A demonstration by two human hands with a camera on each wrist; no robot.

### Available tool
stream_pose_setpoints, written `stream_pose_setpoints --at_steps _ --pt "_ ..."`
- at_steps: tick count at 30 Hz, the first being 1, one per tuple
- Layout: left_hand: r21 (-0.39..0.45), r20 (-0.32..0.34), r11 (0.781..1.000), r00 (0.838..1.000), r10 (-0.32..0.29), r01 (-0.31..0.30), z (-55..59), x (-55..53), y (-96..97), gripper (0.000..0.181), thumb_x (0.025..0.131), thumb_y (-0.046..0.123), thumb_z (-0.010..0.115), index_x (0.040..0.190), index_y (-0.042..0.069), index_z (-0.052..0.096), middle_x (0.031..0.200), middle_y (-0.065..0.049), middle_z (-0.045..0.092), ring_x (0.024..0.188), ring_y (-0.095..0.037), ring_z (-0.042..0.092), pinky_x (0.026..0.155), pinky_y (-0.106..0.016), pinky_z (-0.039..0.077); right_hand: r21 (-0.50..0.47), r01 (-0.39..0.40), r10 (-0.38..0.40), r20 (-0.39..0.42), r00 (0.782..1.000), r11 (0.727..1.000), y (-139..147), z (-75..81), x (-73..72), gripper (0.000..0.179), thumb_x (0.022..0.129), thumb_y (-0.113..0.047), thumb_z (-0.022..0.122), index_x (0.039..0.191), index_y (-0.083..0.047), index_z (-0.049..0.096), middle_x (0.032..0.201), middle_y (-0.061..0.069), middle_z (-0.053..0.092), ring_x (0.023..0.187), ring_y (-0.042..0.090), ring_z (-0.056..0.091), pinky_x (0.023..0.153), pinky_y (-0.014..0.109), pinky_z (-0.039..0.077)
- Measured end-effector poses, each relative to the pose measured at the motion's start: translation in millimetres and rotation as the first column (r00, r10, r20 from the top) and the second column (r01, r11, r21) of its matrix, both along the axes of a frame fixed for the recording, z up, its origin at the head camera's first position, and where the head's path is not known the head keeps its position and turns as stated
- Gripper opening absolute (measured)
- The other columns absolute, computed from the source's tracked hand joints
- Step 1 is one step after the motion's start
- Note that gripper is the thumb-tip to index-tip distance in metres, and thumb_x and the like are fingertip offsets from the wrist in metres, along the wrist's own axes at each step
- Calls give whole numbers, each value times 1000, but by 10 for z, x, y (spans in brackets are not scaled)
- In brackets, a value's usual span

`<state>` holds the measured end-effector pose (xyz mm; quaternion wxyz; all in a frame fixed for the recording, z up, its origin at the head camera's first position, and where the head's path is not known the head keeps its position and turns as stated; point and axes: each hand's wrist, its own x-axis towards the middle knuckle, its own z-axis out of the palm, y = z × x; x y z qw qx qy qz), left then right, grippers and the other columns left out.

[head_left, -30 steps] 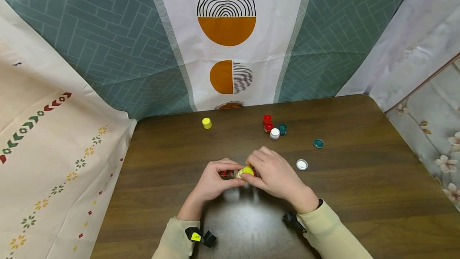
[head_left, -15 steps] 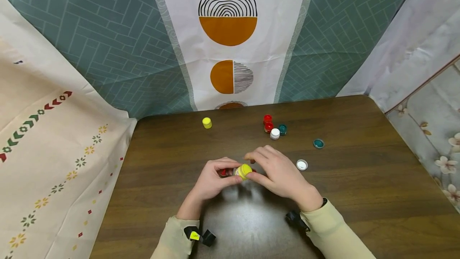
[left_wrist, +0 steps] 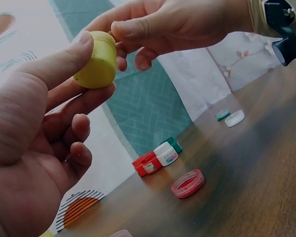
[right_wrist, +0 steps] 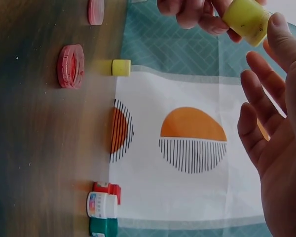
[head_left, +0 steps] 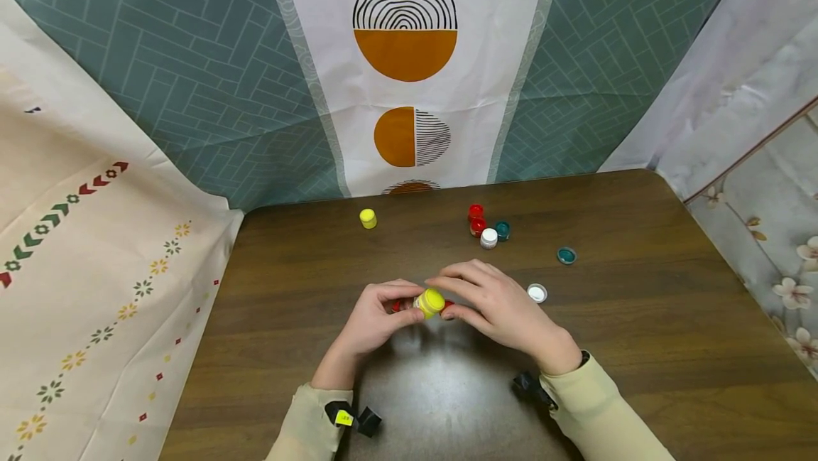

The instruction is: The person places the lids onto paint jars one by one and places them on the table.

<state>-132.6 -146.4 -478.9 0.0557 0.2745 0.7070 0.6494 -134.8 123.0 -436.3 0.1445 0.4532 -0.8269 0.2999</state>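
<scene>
My left hand [head_left: 377, 322] pinches a small yellow paint jar [head_left: 429, 302] between thumb and fingers, tilted and raised over the table. In the left wrist view, the yellow jar [left_wrist: 97, 61] sits at the fingertips, its other fingers loosely curled below. My right hand [head_left: 501, 308] is right beside the jar's top end, fingers spread and relaxed. The right wrist view shows the right thumb close to the yellow jar [right_wrist: 247, 22], with the other fingers apart. Beneath the hands lie two red caps [left_wrist: 187, 183], one of them [right_wrist: 95, 12] partly cut off.
Toward the back of the wooden table [head_left: 287, 269] stand red jars [head_left: 476, 226], a white jar [head_left: 488, 238] and a teal jar [head_left: 503, 231]. Another yellow jar [head_left: 368, 219] is at back left. A teal cap [head_left: 566, 256] and a white cap [head_left: 537, 293] lie to the right.
The right fingers have loosened from around the yellow jar's top and spread beside it. The left hand keeps its hold, and the jar has shifted slightly left and up.
</scene>
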Motion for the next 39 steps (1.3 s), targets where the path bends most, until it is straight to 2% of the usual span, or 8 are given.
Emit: stream_pose_setpoints --at_steps 10,16,24,30,35,39 --pt "31 2 999 1000 -24 24 -18 -6 -6 27 95 3 81 120 -8 76 110 -5 74 85 -15 60 73 -27 53 1 -30 30 -12 999 1000 -7 -18 2 47 103 -39 70 145 -19 67 135 -3 65 120 16 60 101 38 52" --pt "46 -4 998 999 -41 41 -21 -10 -3 27 97 6 80 119 -9 75 111 -4 74 86 -15 60 75 -27 53 6 -33 33 -31 999 999 -13 -20 0 45 105 -42 65 144 -18 68 134 -3 66 119 16 61 100 38 52" --pt "38 10 998 999 -46 46 -26 -2 4 27 95 1 80 120 -9 76 112 -1 75 87 -14 61 76 -26 53 0 -37 37 -33 999 999 -20 -9 12 41 107 -41 62 141 -18 70 131 -4 67 116 15 61 98 36 52" --pt "42 15 998 998 -55 54 -18 4 12 26 94 1 81 118 -9 76 109 -3 74 86 -14 61 75 -25 53 -8 -36 35 -25 999 999 -28 -13 17 38 105 -38 66 137 -19 72 127 -6 67 112 14 60 95 33 51" --pt "61 14 995 997 -79 78 -25 3 13 30 95 10 83 118 -9 76 108 -4 74 87 -14 60 75 -25 53 -7 -29 29 -19 999 1000 -31 -17 13 38 104 -40 67 136 -20 73 125 -8 67 112 12 59 96 32 51" --pt "57 4 994 996 -89 89 -31 -1 10 31 96 12 83 119 -8 76 107 -4 73 86 -14 60 75 -25 53 -11 -27 27 -13 1000 1000 -37 -6 17 38 100 -36 74 135 -20 73 124 -9 68 111 12 59 95 31 51"
